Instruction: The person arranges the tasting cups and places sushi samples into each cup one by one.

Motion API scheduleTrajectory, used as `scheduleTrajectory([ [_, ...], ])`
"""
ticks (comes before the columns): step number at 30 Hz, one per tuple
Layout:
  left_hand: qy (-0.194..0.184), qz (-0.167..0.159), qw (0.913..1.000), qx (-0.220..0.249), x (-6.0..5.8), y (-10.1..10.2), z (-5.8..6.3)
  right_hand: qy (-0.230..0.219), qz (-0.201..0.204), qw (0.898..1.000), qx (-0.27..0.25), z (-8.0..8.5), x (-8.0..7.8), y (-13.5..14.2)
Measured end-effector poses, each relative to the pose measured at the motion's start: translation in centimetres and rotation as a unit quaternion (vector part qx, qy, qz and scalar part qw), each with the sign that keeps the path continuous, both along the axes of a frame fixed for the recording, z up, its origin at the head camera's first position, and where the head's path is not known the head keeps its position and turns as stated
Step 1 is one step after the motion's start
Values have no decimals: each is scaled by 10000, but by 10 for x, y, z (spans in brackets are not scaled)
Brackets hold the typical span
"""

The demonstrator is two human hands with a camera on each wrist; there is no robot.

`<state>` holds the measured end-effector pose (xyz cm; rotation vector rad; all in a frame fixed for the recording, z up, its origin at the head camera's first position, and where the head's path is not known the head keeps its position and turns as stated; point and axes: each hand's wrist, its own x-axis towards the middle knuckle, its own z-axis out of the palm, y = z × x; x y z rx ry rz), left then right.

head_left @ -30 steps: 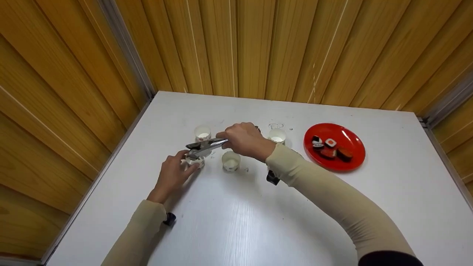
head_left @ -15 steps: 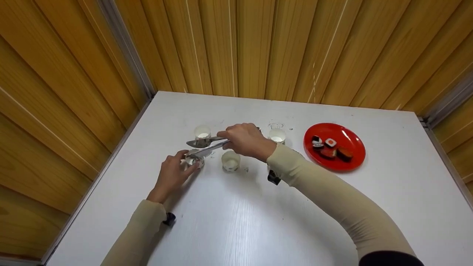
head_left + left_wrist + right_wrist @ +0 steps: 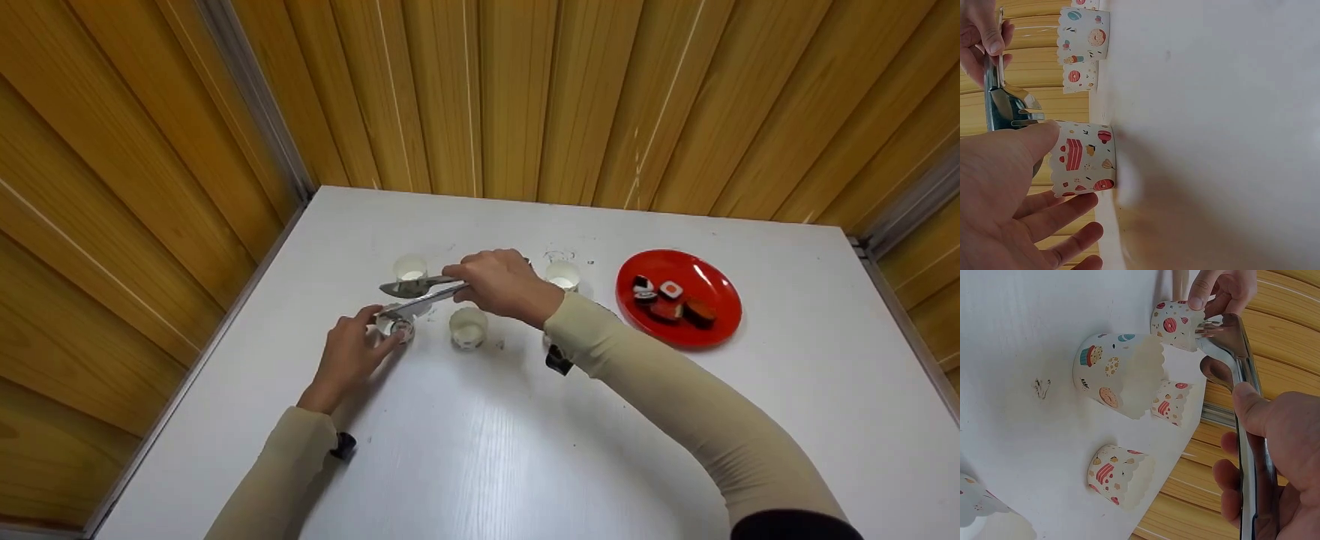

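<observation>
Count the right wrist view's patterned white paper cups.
5: one cup at the left hand, one central, one behind it, one below, one bottom left; others may be hidden.

Yellow-brown panels, apparently wood, rise behind the white table.

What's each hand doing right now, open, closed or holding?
Left hand: holding a patterned paper cup.
Right hand: holding metal tongs, which are spread open.
</observation>
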<state>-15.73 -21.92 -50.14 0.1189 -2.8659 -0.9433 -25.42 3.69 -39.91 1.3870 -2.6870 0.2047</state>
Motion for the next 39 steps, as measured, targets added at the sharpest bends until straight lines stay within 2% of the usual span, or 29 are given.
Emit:
scheduleTrajectory([
  [9,-17,28,10000,-86,-1,0,1,-75,-19,9998,-197,3,-4,14],
  [15,-45,34,10000,-81,1,-1,1,-169,-196,9994,-211,5,-9,30],
  [21,561,-181,9980,-236,3,-3,4,-129,-275,9989,-370,2,-14,48],
  [28,1139,-301,9921,-431,4,6,10,-382,-514,9971,-402,4,-18,66],
  [34,1864,-649,9800,-239,4,18,13,-400,-653,9963,-396,4,-20,82],
  [39,2028,-996,9741,7,1,30,13,-459,-735,9949,-518,2,-24,98],
])
